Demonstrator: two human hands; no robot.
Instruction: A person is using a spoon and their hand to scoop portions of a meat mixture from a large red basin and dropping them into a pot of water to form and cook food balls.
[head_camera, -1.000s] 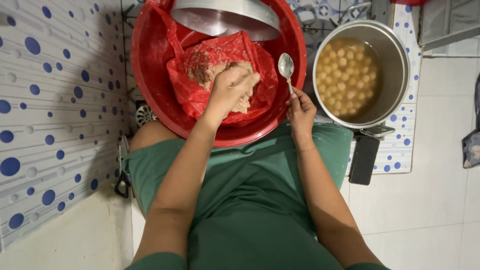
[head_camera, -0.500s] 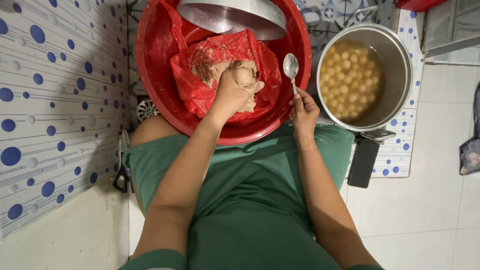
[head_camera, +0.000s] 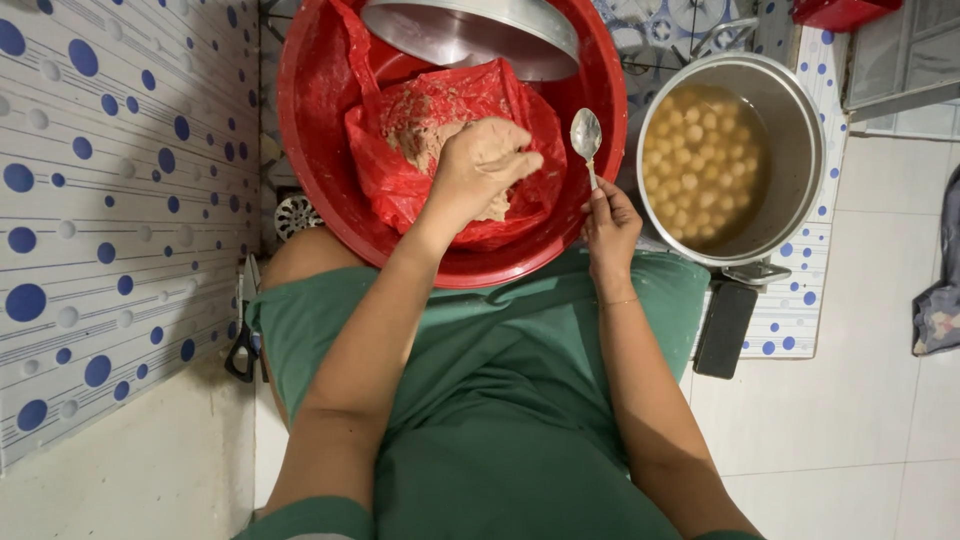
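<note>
Head view: left hand (head_camera: 482, 168) closed on pale dough lump (head_camera: 432, 148), sunk lower than a second ago into red plastic bag (head_camera: 440, 110). Right hand (head_camera: 610, 225) pinching thin metal spoon (head_camera: 586, 135), held upright as before.

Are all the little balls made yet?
Not yet. Many round balls already float in the steel pot. The left hand is in the dough on the red bag; the right hand holds a spoon. Plenty of dough remains.

The red basin (head_camera: 310, 130) fills the upper centre of the frame, its far half roofed by a tilted metal lid (head_camera: 470, 30), so entry is only from the near rim. A steel pot (head_camera: 800, 130) crowds the right, with just a narrow gap between. The tiled wall (head_camera: 110, 200) closes the left; open floor (head_camera: 850, 420) lies at lower right.
</note>
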